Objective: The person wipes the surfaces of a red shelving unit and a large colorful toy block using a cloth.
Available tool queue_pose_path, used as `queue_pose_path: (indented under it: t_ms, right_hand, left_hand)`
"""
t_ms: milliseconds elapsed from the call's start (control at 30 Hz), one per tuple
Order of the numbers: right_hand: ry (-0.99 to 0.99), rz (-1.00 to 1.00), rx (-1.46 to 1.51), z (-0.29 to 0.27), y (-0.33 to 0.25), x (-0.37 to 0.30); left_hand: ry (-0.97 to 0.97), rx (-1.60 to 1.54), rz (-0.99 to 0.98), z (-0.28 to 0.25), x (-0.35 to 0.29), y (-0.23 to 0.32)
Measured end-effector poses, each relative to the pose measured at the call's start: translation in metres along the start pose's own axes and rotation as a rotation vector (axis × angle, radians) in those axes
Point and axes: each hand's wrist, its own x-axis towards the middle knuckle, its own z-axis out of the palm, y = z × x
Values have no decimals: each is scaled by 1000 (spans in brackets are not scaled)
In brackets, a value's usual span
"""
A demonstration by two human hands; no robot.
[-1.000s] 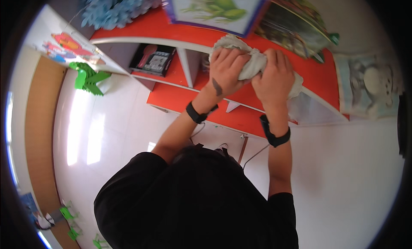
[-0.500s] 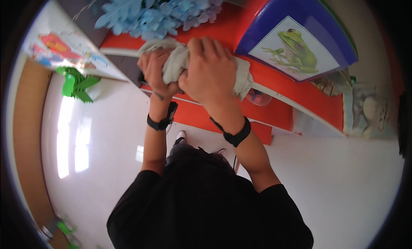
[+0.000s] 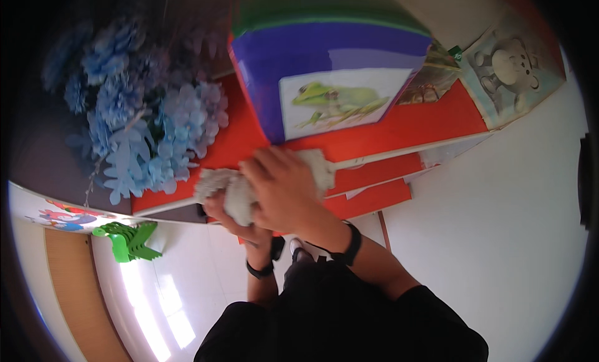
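A bunched pale grey cloth (image 3: 239, 200) is gripped between both hands at the front edge of a red shelf top (image 3: 430, 122). My left hand (image 3: 229, 222) has its fingers closed on the cloth's lower left part. Over its right part lies my right hand (image 3: 281, 187), fingers curled round the cloth. Behind the cloth stands a purple box (image 3: 262, 81) with a frog picture (image 3: 343, 100) on its front. Blue artificial flowers (image 3: 162, 137) spread over the shelf to the left of my hands.
A bear picture (image 3: 508, 66) leans at the shelf's right end. Lower red shelves (image 3: 374, 197) step down below the top. Stacked green chairs (image 3: 128, 240) stand on the white floor (image 3: 499, 237) at the left. A cartoon-decorated panel (image 3: 65, 215) borders the shelf's left end.
The whole view has turned and shifted; the flowers now show farther left and the box nearer the middle. Both hands still hold the cloth and appear lower in the picture.
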Motion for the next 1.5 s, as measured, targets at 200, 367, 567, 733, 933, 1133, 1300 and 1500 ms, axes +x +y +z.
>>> queue_pose_path:
  t_ms: [200, 367, 567, 733, 933, 1133, 1300, 1500]
  right_hand:
    - [-23, 117, -2, -90, 79, -33]
    - [82, 147, -112, -143, 134, -57]
    - [61, 238, 52, -168, 157, -65]
    - [-98, 327, 42, -166, 141, -51]
    - [-186, 302, 214, -180, 160, -60]
    - [-134, 246, 268, -177, 160, -59]
    - [-88, 241, 312, -174, 160, -62]
    - [-128, 268, 277, -177, 162, -58]
  left_hand:
    - [-448, 203, 266, 65, -20, 53]
    - [-783, 144, 242, 111, -43, 94]
    - [-523, -7, 260, 83, 14, 106]
    - [-55, 381, 207, 74, 46, 75]
    - [-258, 320, 188, 85, 19, 109]
    - [-187, 467, 72, 81, 35, 63]
    - [-294, 750, 67, 78, 35, 59]
    - [-377, 786, 31, 77, 36, 62]
